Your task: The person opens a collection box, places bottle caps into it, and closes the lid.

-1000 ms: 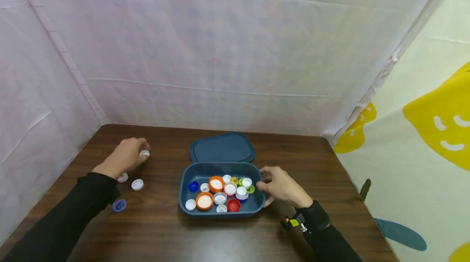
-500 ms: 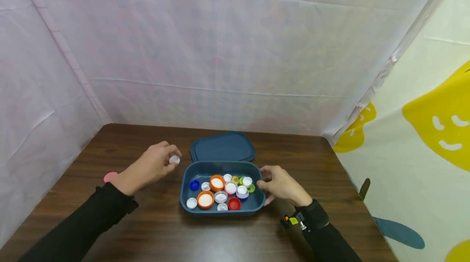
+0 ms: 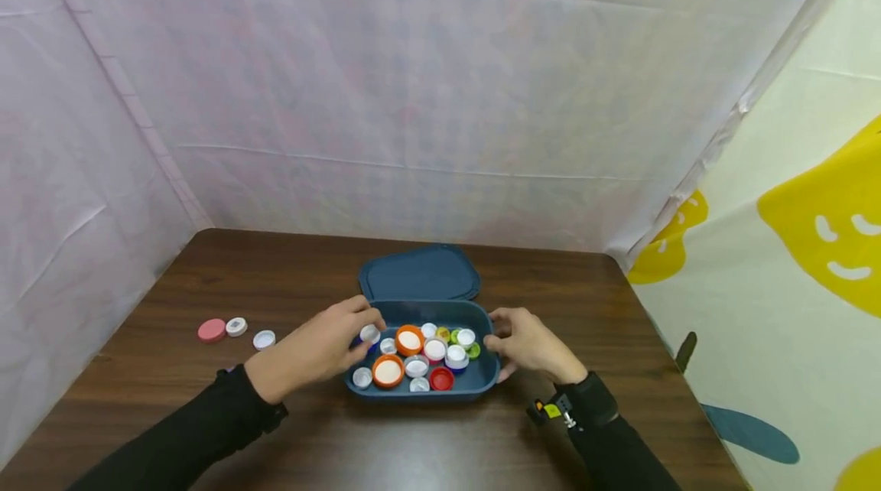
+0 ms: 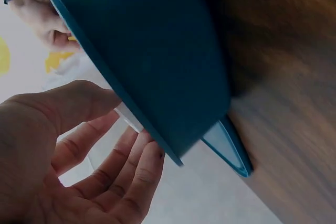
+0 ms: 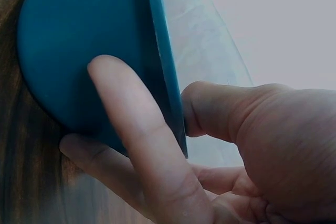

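Observation:
A dark blue box (image 3: 420,393) stands on the brown table, filled with several bottle caps in white, orange, red, green and blue. My left hand (image 3: 365,328) reaches over the box's left end and pinches a small white cap (image 3: 370,334) at its fingertips. The left wrist view shows that cap's edge (image 4: 128,116) under my thumb, close against the box's outer wall (image 4: 157,61). On the box's right rim my right hand (image 3: 497,339) grips, with the thumb (image 5: 210,109) over the rim and the fingers (image 5: 137,148) along the outer wall (image 5: 79,61).
The box's blue lid (image 3: 420,275) lies flat just behind it. A pink cap (image 3: 211,330) and two white caps (image 3: 236,325) (image 3: 264,339) lie loose on the table's left. Pale sheets close in the left and back; a yellow-patterned cloth hangs at the right.
My left hand has carried the white cap from the table's left rightward to above the box's left end. The right hand has kept its grip on the box's rim.

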{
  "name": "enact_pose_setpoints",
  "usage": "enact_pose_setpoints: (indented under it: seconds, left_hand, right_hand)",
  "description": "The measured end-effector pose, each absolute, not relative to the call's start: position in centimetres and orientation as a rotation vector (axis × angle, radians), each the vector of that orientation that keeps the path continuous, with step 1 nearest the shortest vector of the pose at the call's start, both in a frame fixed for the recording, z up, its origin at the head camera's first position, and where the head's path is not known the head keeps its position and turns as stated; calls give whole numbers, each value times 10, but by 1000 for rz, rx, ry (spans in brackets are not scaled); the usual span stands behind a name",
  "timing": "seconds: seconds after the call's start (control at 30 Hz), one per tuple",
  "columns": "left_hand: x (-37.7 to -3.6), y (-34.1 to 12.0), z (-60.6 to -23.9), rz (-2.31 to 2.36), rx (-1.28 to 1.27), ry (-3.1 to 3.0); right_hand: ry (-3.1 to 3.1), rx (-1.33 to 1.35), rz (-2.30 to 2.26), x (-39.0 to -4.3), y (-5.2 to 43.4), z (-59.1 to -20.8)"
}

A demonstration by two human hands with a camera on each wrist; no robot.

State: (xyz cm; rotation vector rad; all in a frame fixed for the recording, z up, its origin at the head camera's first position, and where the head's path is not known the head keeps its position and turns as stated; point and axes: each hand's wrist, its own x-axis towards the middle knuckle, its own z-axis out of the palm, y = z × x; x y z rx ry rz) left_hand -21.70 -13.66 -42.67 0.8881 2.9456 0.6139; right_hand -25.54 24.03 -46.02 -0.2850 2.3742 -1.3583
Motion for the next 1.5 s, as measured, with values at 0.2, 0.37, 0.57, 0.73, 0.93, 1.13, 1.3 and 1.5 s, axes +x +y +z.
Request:
enact_pose_setpoints:
  seconds: [0.2,0.37,0.57,0.73,0.93,1.13,1.3,1.5]
  left_hand:
    - [-212,-129,-432,625,1005,2880]
    - [-210,-130,-432,613,928,2926]
    - [-212,-140,-427,616,857,3010]
    - [-215,-156,-425,630,856,3071]
    - [-221,-181,-424,638,733,3133]
    - [-227,-220,-427,621,654,3185]
    - [-233,-256,-434,574,601,3192]
    - [-238,-293,-441,544,448,3164]
  right_hand:
    - [2378,-271,-1346,-252,243,-461]
    - [2359,-292,-1354,-250,242,-461]
    - [2355,-306,-1371,-251,241,-460]
    - [2347,-301,-1377,-253,241,-459]
    - [2340,-291,-1383,-253,241,-460]
    - [2345,-296,-1382,-252,241,-459]
    - [2347,-301,-1381,-254,241,-458]
    - [2345,-286,-1378,-254,241,-456]
